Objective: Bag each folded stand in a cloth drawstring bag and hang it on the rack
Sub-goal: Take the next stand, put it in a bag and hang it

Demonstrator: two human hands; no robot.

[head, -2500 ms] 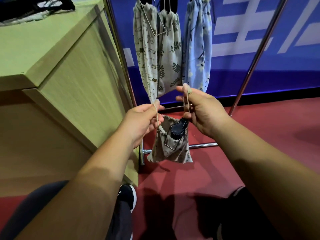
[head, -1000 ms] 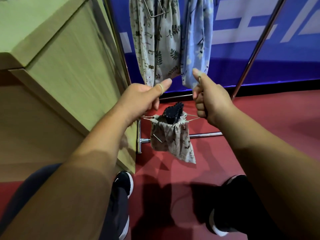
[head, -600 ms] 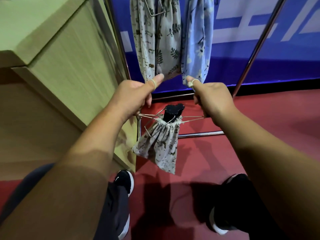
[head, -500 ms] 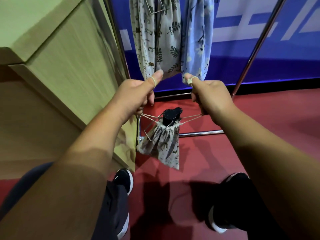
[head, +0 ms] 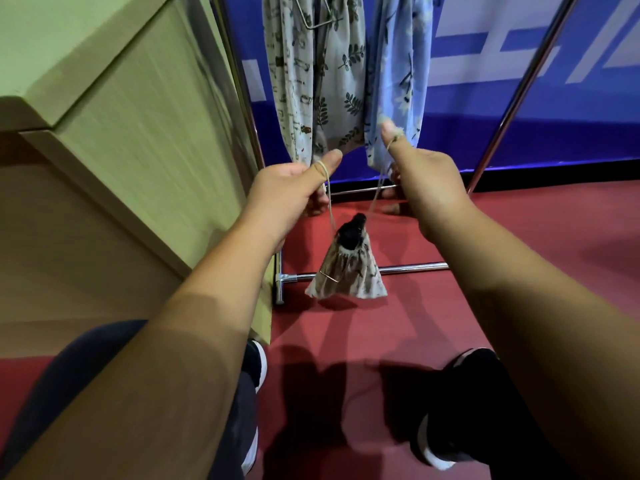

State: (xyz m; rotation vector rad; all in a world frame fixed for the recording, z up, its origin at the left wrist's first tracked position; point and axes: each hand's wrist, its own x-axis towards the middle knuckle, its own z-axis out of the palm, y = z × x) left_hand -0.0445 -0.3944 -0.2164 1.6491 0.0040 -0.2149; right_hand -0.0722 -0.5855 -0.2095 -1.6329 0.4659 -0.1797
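Left hand (head: 287,199) has its fingers curled, with the left cord (head: 331,209) looped over the raised thumb and held in the fist. Right hand (head: 427,188) does the same: thumb up, right cord (head: 375,195) wrapped round the thumb near its tip, fingers curled underneath. Whether the lower fingers also pinch the cord, cannot tell. Hands are apart, at about the same height, and both cords run down and inward to the mouth of the bag (head: 348,275). The bag is beige with a dark print and hangs in the air below and between the hands, above the floor (head: 519,244). Its mouth is gathered tight round the stand (head: 351,232), whose black top pokes out; the rest is hidden inside. A thin wire piece (head: 329,277) shows at the bag's lower left side. Behind the bag is the rack (head: 408,269): low chrome bar, left upright, slanted right pole. Two filled bags hang from it further back, a leaf bag (head: 332,81) on the left and a blue bag (head: 398,81) just beside it on the right, touching; the right thumb overlaps the blue bag's bottom edge in view. A wire hanger (head: 311,19) shows on the leaf bag near the top. Wooden cabinet (head: 121,116) stands to the left, close to the rack upright. Blue wall (head: 554,126) behind. Dark trousers and two black shoes (head: 450,427) at the bottom.
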